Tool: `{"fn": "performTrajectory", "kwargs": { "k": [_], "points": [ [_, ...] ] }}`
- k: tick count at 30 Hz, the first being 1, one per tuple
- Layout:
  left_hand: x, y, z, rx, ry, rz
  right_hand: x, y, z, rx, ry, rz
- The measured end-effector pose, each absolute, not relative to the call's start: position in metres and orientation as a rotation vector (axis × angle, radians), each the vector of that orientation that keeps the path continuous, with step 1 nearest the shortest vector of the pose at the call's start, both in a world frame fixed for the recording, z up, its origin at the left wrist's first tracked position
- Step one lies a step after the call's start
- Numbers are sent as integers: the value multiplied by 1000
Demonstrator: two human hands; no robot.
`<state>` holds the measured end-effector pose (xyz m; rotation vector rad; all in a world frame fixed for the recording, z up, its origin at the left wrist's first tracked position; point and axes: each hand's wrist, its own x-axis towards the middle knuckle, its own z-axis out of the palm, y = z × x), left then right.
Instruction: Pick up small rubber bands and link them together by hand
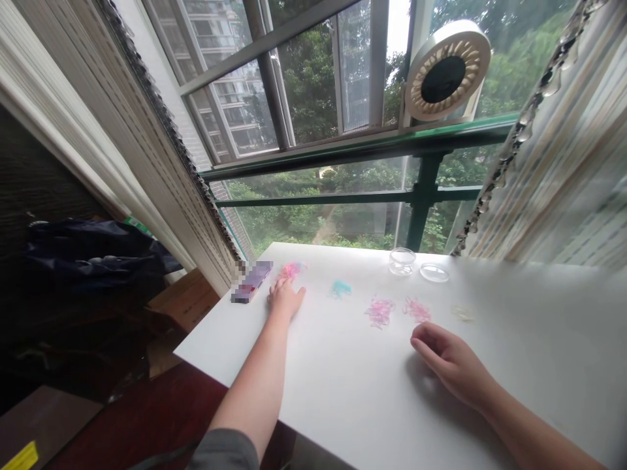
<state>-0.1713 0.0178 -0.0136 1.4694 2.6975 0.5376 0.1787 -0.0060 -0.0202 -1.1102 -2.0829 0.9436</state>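
My left hand (285,299) reaches to the far left of the white table (337,365), its fingers apart and their tips at a pile of mixed pink, orange and pale loops (294,269), probably small rubber bands. My right hand (453,362) hovers over the table with curled fingers, thumb pressed near the index finger; whatever it may hold is hidden. Just beyond it lies a pink pile of loops (418,309). A pink-lilac pile (380,312), a turquoise pile (339,288) and a pale yellowish pile (462,314) also lie spread across the table.
A clear round container (402,262) stands at the far edge beside its clear lid (434,273). Left of my left hand lies a purple, partly pixelated box (252,284). Beyond are a green railing (343,197), a white round fan (447,72) and curtains on both sides.
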Motion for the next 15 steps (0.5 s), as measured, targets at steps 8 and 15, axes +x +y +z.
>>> {"fn": "performTrajectory", "kwargs": {
  "k": [8, 15],
  "points": [
    [-175, 18, -16, 1465, 2691, 744, 180, -6, -18, -1130, -2094, 957],
    [-187, 18, -19, 1329, 2467, 1273, 180, -6, -20, -1114, -2074, 963]
  ]
}}
